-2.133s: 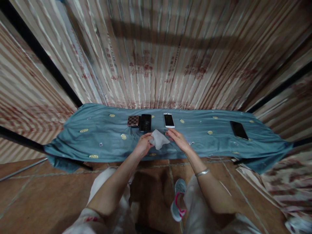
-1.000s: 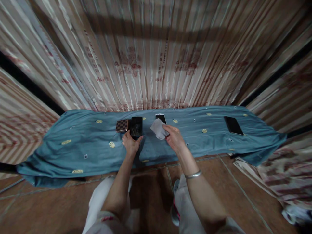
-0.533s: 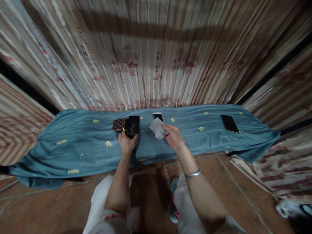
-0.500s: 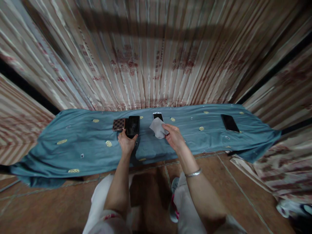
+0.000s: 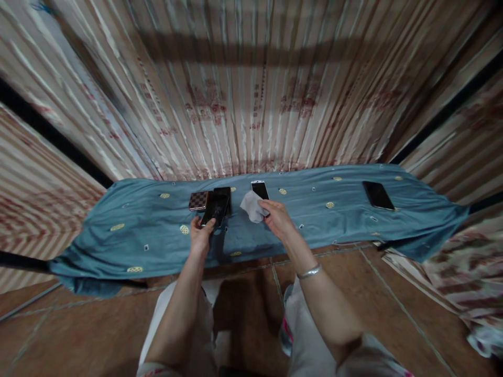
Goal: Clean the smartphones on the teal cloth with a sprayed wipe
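Observation:
My left hand grips the lower end of a black smartphone, its screen up and tilted to the left. Partly under that phone lies another dark, flat, phone-like thing. A brown checkered wallet or case sits just left of them. In the fingers of my right hand is a pale cloth or tissue, pinched at its right edge and hanging loosely. Behind it lies a white-framed phone with a dark screen, its lower part covered from view by the cloth.
A dark tablet or large phone lies toward the right end of the blue patterned cloth spread over a low bench. Striped curtains hang behind it. Black bars slope at both sides, above a tiled floor.
My left hand has lifted and turned the black phone off the dark thing beneath, shifting it toward me. My right hand still pinches the cloth. The view has moved slightly.

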The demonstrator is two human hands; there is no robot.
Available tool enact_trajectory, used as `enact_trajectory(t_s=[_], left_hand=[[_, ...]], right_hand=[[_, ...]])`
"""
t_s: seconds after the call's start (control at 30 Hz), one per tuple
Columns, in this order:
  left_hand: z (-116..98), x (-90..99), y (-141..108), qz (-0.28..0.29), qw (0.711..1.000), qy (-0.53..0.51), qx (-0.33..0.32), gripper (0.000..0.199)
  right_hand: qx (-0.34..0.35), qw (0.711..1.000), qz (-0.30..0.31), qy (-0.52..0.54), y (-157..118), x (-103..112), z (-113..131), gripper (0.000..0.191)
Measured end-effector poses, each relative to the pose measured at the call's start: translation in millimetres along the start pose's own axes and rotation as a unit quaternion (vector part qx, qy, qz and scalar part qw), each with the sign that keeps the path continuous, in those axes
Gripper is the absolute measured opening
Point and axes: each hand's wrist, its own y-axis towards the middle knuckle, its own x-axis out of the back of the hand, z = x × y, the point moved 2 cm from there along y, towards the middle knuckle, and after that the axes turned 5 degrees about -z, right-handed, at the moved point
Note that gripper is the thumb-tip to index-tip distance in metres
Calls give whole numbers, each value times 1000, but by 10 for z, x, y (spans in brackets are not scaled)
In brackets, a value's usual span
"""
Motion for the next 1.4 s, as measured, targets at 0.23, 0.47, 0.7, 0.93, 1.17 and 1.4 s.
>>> enact_trajectory(t_s=[0.23, 0.47, 0.7, 0.93, 1.17, 1.4], left_hand=[[-99, 149, -43, 28, 987, -74, 142, 16], [73, 84, -73, 59, 973, -93, 203, 15], [141, 57, -109, 100, 974, -108, 174, 6], [136, 50, -186, 209, 973, -77, 59, 30], [0, 81, -216, 223, 968, 48, -107, 38], [-68, 43, -407, 301, 937, 103, -141, 46]], right_hand=[[-4, 1000, 6, -21, 72, -130, -151, 23], [21, 997, 6, -68, 149, -246, -287, 29], [210, 933, -3, -291, 235, -212, -349, 28], [352, 743, 159, -546, -139, -497, -695, 37], [338, 690, 190, -612, -296, -505, -881, 59], [324, 718, 159, -595, -97, -390, -681, 57]])
